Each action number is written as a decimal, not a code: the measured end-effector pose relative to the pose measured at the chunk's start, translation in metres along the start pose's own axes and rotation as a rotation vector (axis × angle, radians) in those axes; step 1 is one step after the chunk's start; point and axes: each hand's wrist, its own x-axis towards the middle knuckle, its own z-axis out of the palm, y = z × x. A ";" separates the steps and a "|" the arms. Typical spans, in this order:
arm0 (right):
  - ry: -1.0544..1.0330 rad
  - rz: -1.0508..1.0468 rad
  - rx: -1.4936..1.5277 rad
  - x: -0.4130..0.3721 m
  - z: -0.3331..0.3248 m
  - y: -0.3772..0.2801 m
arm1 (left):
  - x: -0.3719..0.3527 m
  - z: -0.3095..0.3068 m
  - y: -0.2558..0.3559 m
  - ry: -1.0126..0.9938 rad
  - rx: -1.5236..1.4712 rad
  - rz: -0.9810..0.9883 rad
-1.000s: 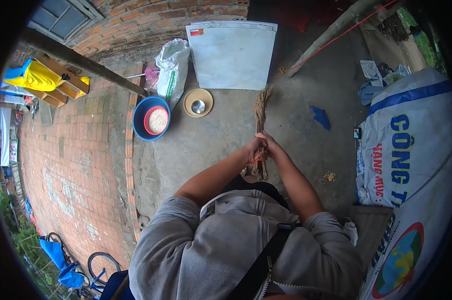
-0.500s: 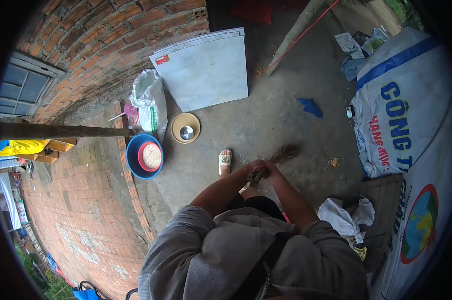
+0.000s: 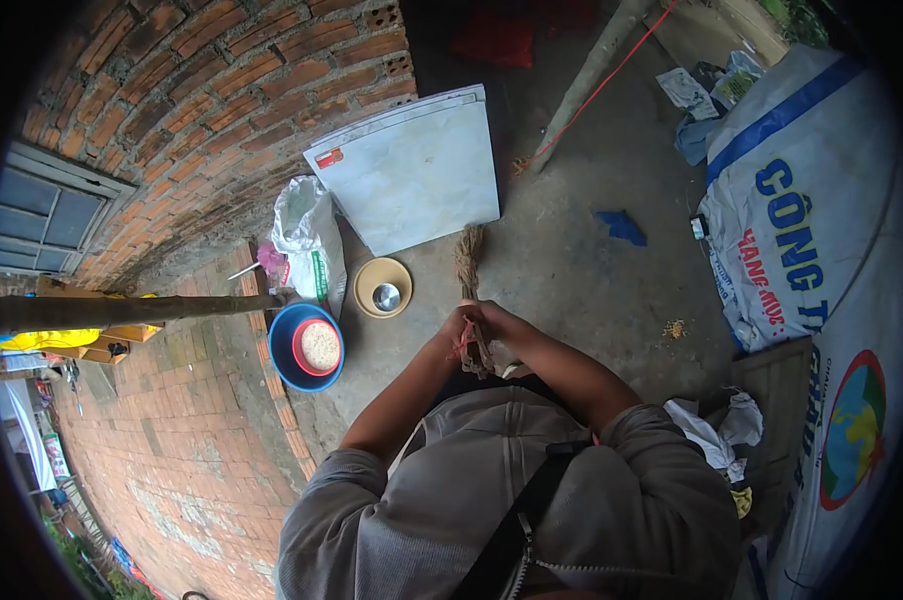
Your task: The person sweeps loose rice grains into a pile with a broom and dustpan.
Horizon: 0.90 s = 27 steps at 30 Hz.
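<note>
A short brown straw broom [image 3: 467, 265] is held upright in front of my body, its brushy end pointing away from me toward the white panels. My left hand [image 3: 459, 322] is closed around its handle. Pressed up against it, my right hand [image 3: 492, 318] is closed on the same handle. The handle's lower end, with some reddish strands, sticks out below my hands toward my chest. Some of the fingers are hidden from this angle.
White panels [image 3: 421, 165] lean by the brick wall [image 3: 211, 80]. At left stand a white sack [image 3: 306, 240], a tan basin [image 3: 363, 300] with a metal bowl, and a blue tub [image 3: 284, 365] holding a red one. Large printed sacks [image 3: 771, 200] line the right. A blue scrap [image 3: 621, 227] lies on the concrete.
The broom has swung from the floor at right to the left, so it now points straight ahead. Both hands moved left and nearer my body with it. The camera view shifted slightly.
</note>
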 end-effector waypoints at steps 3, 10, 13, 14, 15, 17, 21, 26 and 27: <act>0.111 -0.058 -0.079 -0.061 0.000 -0.063 | 0.036 0.043 0.001 -0.075 -0.037 -0.014; 0.294 0.062 -0.413 -0.111 -0.114 -0.182 | 0.151 0.150 -0.017 -0.327 -0.089 -0.034; 0.245 0.198 -0.466 -0.082 -0.192 -0.213 | 0.197 0.173 -0.030 -0.569 -0.199 -0.186; 0.143 0.240 -0.511 -0.058 -0.234 -0.215 | 0.211 0.173 -0.045 -0.671 -0.347 -0.006; 0.119 0.275 -0.561 -0.054 -0.236 -0.226 | 0.224 0.177 -0.051 -0.769 -0.481 0.200; 0.320 0.252 -0.642 -0.049 -0.211 -0.222 | 0.200 0.185 -0.044 -0.388 -0.347 0.545; 0.025 0.413 -0.642 -0.014 -0.177 -0.165 | 0.182 0.127 -0.068 -0.602 -0.946 0.054; -0.078 0.440 -0.928 -0.065 -0.064 -0.127 | 0.079 0.133 -0.099 -0.209 -1.178 0.400; -0.144 0.428 -0.926 -0.068 -0.062 -0.117 | 0.076 0.133 -0.109 -0.197 -1.194 0.430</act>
